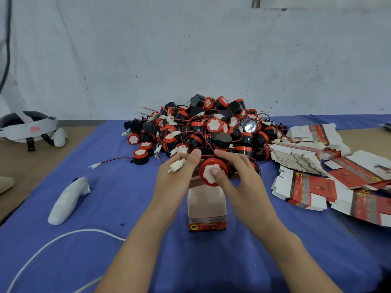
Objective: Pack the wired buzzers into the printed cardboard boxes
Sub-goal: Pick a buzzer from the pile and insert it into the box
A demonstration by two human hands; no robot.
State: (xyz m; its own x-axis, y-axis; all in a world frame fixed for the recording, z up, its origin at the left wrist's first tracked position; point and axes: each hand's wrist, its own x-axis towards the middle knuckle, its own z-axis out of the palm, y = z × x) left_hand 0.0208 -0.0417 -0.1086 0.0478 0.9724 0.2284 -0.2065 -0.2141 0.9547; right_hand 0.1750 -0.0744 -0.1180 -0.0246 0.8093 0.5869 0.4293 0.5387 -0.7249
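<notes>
A red and black buzzer (208,167) with a white face is held just above the open printed box (207,210). My right hand (239,178) grips it, thumb on the white face and fingers round its far side. My left hand (176,178) is beside it and pinches the buzzer's white wire connector (175,166) between its fingers. The box stands upright on the blue cloth with its top flaps open. Behind it rises a large pile of buzzers (203,127) with tangled red and black wires.
Flat printed box blanks (330,172) lie stacked and spread at the right. A white controller (67,200) and a white cable (57,242) lie on the blue cloth (127,208) at the left. A headset (27,127) rests at the far left.
</notes>
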